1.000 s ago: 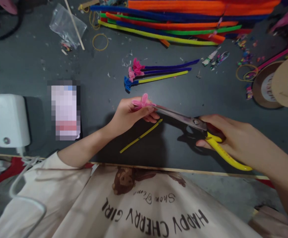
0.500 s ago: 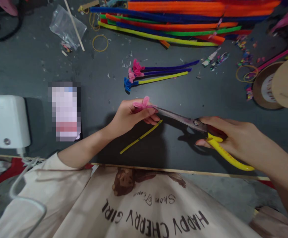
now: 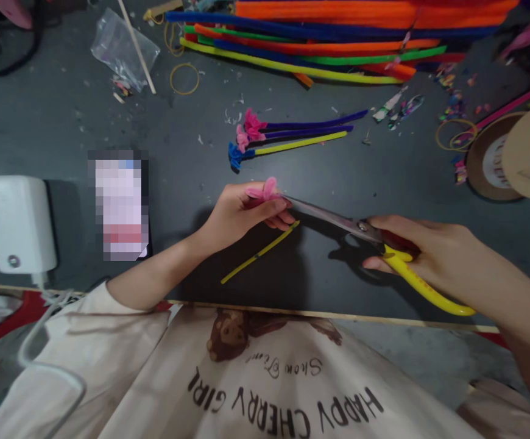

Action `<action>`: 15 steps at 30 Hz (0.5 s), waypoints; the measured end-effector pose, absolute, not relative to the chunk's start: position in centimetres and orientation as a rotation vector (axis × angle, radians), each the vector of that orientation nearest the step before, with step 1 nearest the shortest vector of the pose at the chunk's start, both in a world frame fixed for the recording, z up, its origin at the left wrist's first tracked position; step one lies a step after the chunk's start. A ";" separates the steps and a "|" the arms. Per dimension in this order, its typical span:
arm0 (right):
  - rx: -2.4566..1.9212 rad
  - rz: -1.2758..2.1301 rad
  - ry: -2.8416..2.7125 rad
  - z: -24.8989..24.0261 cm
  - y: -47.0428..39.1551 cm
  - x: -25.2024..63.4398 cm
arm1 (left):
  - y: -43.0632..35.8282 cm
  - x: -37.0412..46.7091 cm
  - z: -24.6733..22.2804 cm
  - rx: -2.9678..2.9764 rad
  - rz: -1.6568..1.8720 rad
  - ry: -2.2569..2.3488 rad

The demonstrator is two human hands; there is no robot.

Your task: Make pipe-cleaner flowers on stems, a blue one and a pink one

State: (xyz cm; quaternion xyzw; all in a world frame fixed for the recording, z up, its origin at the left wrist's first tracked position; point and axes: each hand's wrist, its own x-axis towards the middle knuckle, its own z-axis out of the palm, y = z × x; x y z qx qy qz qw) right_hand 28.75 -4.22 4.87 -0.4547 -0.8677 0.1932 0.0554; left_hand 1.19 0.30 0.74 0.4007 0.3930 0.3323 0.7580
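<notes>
Between the thumb and fingers of my left hand (image 3: 247, 213) is a pink fuzzy piece (image 3: 263, 190) with looped petals. My right hand (image 3: 434, 256) is wrapped round the yellow handle of the scissors (image 3: 360, 226). The blades point left, and their tips reach the pink piece at my left fingertips. A short yellow stem (image 3: 258, 253) lies on the table just below my left hand. Farther up lie small flowers on stems: dark pink (image 3: 254, 125), light pink (image 3: 242, 139) and blue (image 3: 235, 157).
Colourful pipe cleaners (image 3: 329, 46) lie along the back. Ribbon spools (image 3: 518, 149) stand at the right. On the left are a phone (image 3: 121, 204), a white power bank (image 3: 18, 224) with a cable, a plastic bag (image 3: 121, 52) and a thin stick (image 3: 137, 46).
The scissors and my right hand have shifted slightly to the right. The pink piece sits slightly differently in my left fingers, and a pink strand by the blade tips no longer shows.
</notes>
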 end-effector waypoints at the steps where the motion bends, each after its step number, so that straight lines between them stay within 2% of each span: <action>1: -1.390 0.602 -2.621 4.9 -4.2 28.8 | 0.4 1.2 0.8 0.864 0.718 0.869; 9: -1.685 0.755 -2.596 4.8 -4.5 30.0 | 1.8 0.8 1.6 0.785 0.595 0.980; 15: -1.736 0.914 -2.564 5.5 -4.4 30.1 | 2.1 0.7 1.6 0.793 0.498 1.011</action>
